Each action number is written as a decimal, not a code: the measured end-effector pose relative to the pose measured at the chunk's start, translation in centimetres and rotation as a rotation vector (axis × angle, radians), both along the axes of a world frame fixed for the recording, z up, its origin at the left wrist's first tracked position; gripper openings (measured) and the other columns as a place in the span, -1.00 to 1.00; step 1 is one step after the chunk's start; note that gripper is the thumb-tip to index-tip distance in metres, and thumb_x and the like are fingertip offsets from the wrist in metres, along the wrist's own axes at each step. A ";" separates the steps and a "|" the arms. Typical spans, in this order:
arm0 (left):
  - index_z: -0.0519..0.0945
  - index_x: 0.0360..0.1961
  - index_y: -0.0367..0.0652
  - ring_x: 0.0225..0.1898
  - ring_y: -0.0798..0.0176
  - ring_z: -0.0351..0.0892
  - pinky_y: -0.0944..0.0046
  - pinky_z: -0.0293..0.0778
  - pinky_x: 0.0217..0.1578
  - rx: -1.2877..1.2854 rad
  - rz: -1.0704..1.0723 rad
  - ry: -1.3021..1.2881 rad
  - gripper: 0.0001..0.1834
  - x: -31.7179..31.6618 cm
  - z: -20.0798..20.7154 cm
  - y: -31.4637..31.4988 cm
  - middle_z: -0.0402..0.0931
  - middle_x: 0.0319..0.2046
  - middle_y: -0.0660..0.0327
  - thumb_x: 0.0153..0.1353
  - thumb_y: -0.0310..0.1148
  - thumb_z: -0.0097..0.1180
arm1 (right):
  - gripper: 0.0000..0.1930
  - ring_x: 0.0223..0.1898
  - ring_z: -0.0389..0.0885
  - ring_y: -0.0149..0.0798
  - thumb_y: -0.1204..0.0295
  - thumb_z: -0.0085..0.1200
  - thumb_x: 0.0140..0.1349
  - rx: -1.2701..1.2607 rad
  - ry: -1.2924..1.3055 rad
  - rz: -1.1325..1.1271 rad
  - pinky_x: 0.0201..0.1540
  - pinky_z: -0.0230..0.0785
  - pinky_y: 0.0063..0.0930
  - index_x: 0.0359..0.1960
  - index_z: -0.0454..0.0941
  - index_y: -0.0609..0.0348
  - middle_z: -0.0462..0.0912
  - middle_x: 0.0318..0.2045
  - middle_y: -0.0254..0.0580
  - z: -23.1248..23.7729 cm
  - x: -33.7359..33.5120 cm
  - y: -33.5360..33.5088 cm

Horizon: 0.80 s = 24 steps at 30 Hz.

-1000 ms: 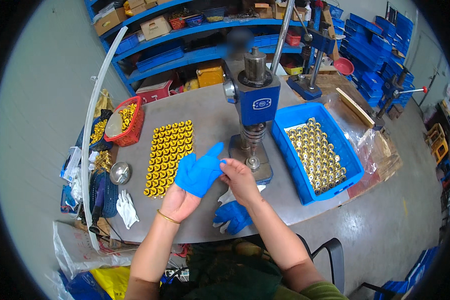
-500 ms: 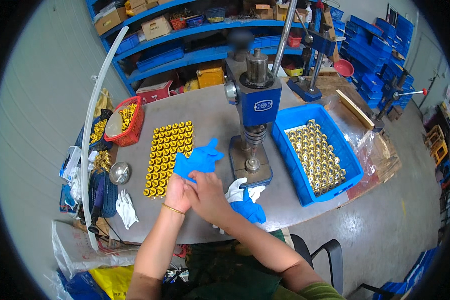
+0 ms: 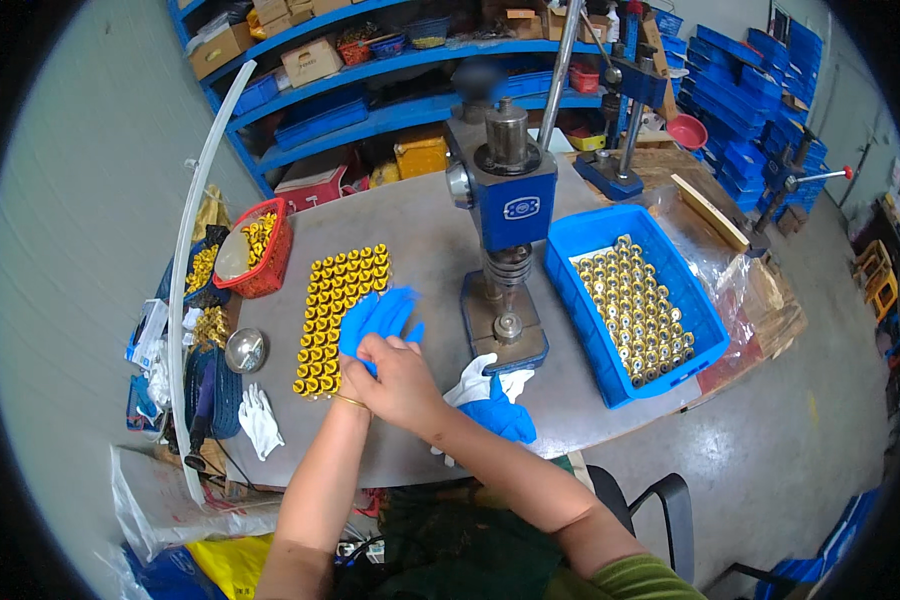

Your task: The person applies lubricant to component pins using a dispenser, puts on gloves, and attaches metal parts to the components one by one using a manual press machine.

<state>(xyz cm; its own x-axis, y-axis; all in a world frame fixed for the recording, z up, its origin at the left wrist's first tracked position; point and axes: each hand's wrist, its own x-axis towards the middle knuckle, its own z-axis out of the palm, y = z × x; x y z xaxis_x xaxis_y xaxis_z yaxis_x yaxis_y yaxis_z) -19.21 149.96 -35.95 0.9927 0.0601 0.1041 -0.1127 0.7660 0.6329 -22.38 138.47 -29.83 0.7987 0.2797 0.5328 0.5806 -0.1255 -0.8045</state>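
My left hand [image 3: 373,318] is inside a blue glove, its fingers spread over the near end of the rows of yellow metal parts [image 3: 342,290]. My right hand [image 3: 402,378] crosses over and grips that glove's cuff at my left wrist, beside a thin gold bangle [image 3: 350,402]. A second blue glove [image 3: 503,418] lies on the grey table [image 3: 420,250] under my right forearm, together with a white glove [image 3: 470,383]. The blue press [image 3: 510,205] stands just behind, to the right of my hands.
A blue bin [image 3: 585,235] full of brass parts sits right of the press. To the left are a red basket [image 3: 268,268], a metal bowl [image 3: 244,350], a white glove [image 3: 260,420] and a long white tube [image 3: 198,230]. Blue shelves [image 3: 350,50] line the back; a chair [image 3: 660,495] is at lower right.
My left hand has slid into the blue glove, which was only held up before. My right hand has moved left and down to the cuff at my left wrist.
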 end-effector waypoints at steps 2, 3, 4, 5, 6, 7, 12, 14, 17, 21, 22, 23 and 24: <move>0.24 0.28 0.08 0.26 -0.05 0.16 -0.28 0.30 0.10 0.101 -0.015 0.153 -0.47 -1.3 3.2 -1.2 0.11 0.30 0.09 0.33 -0.03 -0.17 | -0.78 -0.36 0.51 0.11 0.29 0.07 0.11 -0.109 -0.003 -0.004 -0.20 0.26 -0.07 -0.40 0.49 0.21 0.56 -0.49 0.06 0.3 -0.1 0.0; 0.19 0.31 0.15 0.33 -0.09 0.03 -0.39 0.22 0.12 0.207 -0.009 0.292 -0.41 -1.8 4.9 -1.5 -0.05 0.38 0.11 0.30 0.06 -0.13 | -0.78 -0.36 0.51 0.11 0.29 0.07 0.11 -0.106 -0.001 0.002 -0.20 0.26 -0.07 -0.40 0.49 0.21 0.56 -0.49 0.06 0.5 -0.5 0.4; 0.16 0.34 0.18 0.37 -0.07 -0.05 -0.40 0.16 0.14 0.324 0.120 0.402 -0.24 -1.5 5.4 -1.7 -0.19 0.43 0.15 0.18 0.24 -0.06 | -0.80 -0.35 0.51 0.12 0.31 0.06 0.11 -0.117 -0.038 0.050 -0.19 0.26 -0.08 -0.40 0.49 0.21 0.55 -0.49 0.07 0.7 -1.0 0.9; 0.16 0.34 0.18 0.37 -0.07 -0.05 -0.40 0.16 0.14 0.323 0.121 0.405 -0.24 -0.7 5.7 -1.1 -0.19 0.43 0.15 0.18 0.24 -0.06 | -0.81 -0.35 0.51 0.13 0.33 0.05 0.11 -0.131 -0.070 0.091 -0.19 0.26 -0.08 -0.41 0.48 0.22 0.55 -0.49 0.08 0.7 -1.4 1.0; 0.14 0.35 0.19 0.36 -0.06 -0.02 -0.37 0.15 0.16 0.221 0.179 0.482 -0.19 0.4 5.7 0.1 -0.15 0.42 0.14 0.14 0.28 -0.05 | -0.81 -0.35 0.51 0.13 0.33 0.05 0.11 -0.133 -0.068 0.093 -0.19 0.26 -0.08 -0.41 0.48 0.22 0.55 -0.49 0.08 0.8 -1.9 1.0; 0.12 0.37 0.20 0.36 -0.06 0.01 -0.35 0.13 0.18 0.118 0.240 0.560 -0.14 0.9 5.9 0.6 -0.11 0.41 0.13 0.10 0.32 -0.04 | -0.83 -0.34 0.51 0.07 0.35 0.06 0.09 -0.083 -0.063 0.122 -0.17 0.25 -0.13 -0.40 0.46 0.20 0.54 -0.47 0.03 0.9 -2.6 0.8; 0.11 0.38 0.02 0.35 0.10 0.11 -0.02 0.05 0.31 -0.184 0.171 -0.030 -0.16 -1.3 12.4 -2.2 0.13 0.34 0.11 0.19 0.27 -0.11 | -0.83 -0.31 0.48 0.01 0.43 0.09 0.04 0.026 -0.109 0.146 -0.15 0.23 -0.19 -0.35 0.41 0.18 0.52 -0.40 -0.06 0.7 -2.2 -2.5; 0.11 0.38 -0.03 0.35 0.17 0.11 0.05 -0.01 0.35 -0.355 0.016 -0.315 -0.20 -2.9 14.5 -3.8 0.20 0.31 0.15 0.25 0.22 -0.15 | -0.79 -0.28 0.46 0.00 0.45 0.10 0.01 0.049 -0.219 0.060 -0.13 0.21 -0.18 -0.30 0.39 0.17 0.51 -0.35 -0.09 1.8 -2.0 -3.5; 0.07 0.40 0.08 0.34 0.21 0.14 0.04 0.02 0.32 -0.396 -0.116 -0.573 -0.24 -4.8 17.3 -5.7 0.22 0.31 0.26 0.27 0.20 -0.18 | -0.71 -0.23 0.43 0.00 0.40 0.14 -0.01 0.137 -0.339 0.039 -0.12 0.21 -0.14 -0.23 0.42 0.16 0.50 -0.28 -0.07 3.2 -1.7 -3.7; 0.05 0.41 0.21 0.28 0.26 0.24 0.04 0.08 0.27 -0.410 -0.327 -0.671 -0.28 -6.3 18.9 -7.1 0.28 0.27 0.36 0.29 0.19 -0.21 | -0.64 -0.19 0.46 0.06 0.40 0.12 -0.09 0.169 -0.351 -0.181 -0.04 0.23 -0.15 -0.20 0.42 0.21 0.50 -0.28 -0.03 4.6 -1.6 -2.8; 0.06 0.40 0.25 0.24 0.29 0.30 0.05 0.09 0.25 -0.453 -0.438 -0.728 -0.30 -6.5 19.6 -7.7 0.31 0.23 0.39 0.29 0.18 -0.21 | -0.62 -0.17 0.48 0.06 0.40 0.12 -0.08 0.208 -0.360 -0.029 -0.04 0.24 -0.12 -0.17 0.42 0.24 0.52 -0.26 0.00 3.7 -2.3 -2.4; 0.08 0.40 0.28 0.19 0.31 0.35 0.05 0.11 0.23 -0.497 -0.537 -0.787 -0.31 -6.9 20.3 -8.0 0.35 0.20 0.42 0.28 0.18 -0.20 | -0.59 -0.16 0.50 0.06 0.40 0.11 -0.08 0.249 -0.362 0.133 -0.03 0.26 -0.09 -0.14 0.42 0.27 0.53 -0.23 0.03 2.6 -3.2 -2.0; 0.16 0.36 0.20 0.12 0.27 0.44 0.09 0.18 0.20 -0.386 -0.360 -0.730 -0.37 -7.8 21.4 -8.9 0.44 0.10 0.35 0.30 0.08 -0.17 | -0.58 -0.17 0.53 0.10 0.42 0.09 -0.02 0.117 -0.452 0.178 -0.04 0.28 -0.04 -0.08 0.41 0.30 0.56 -0.24 0.08 1.2 -4.4 -2.1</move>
<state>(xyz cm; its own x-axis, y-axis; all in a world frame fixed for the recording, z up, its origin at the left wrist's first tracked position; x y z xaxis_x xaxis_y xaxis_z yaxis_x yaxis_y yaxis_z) -26.97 141.02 -14.59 0.6529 -0.0806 0.7531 -0.0975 0.9771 0.1891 -26.76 136.38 -28.59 0.4260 0.3083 0.8506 0.8787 0.0829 -0.4702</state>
